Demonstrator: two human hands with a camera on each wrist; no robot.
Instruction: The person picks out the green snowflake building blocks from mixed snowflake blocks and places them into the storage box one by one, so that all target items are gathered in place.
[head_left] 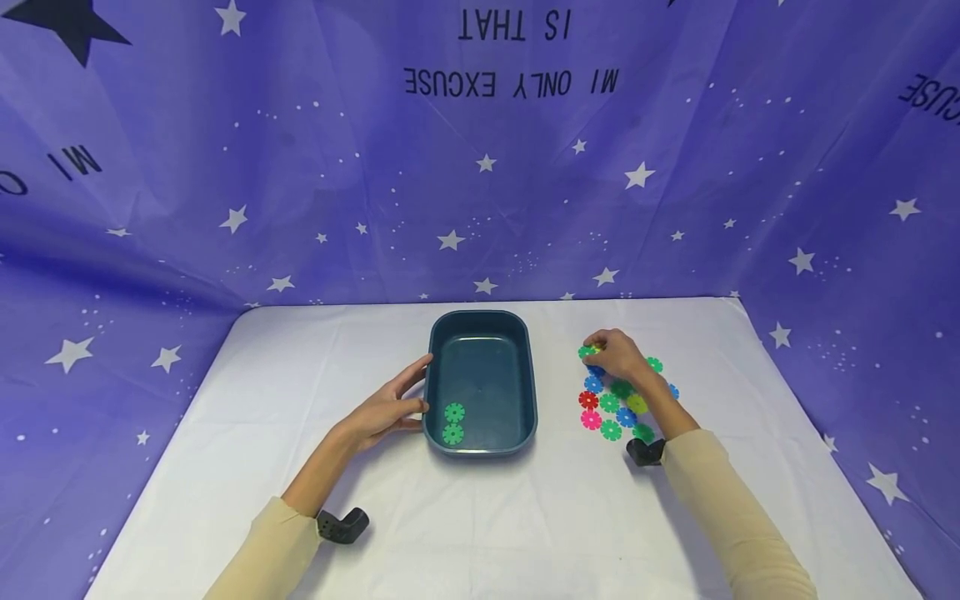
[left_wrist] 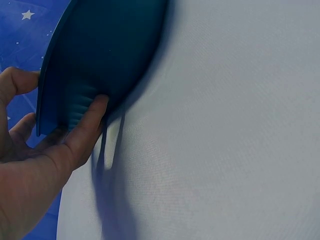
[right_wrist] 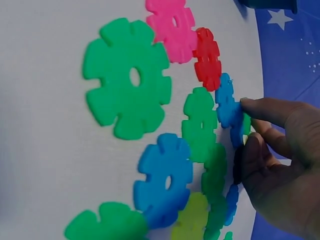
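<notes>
The left hand point(head_left: 381, 410) is touching the tub point(head_left: 483, 375), fingers point(left_wrist: 86, 124) spread. The right hand point(head_left: 618, 355) is curling round a green disc point(head_left: 583, 353); I can't tell if it's pinching it.

Left sleeve point(head_left: 270, 550): beige cloth is worn, seen at lower left of the head view | right sleeve point(head_left: 738, 521): matching beige is worn, creased, seen at lower right | left wrist device point(head_left: 345, 527): cased in black, bent | right wrist device point(head_left: 644, 452): cased in black, rounded | left hand point(head_left: 381, 414), right hand point(head_left: 619, 355): left bare
</notes>
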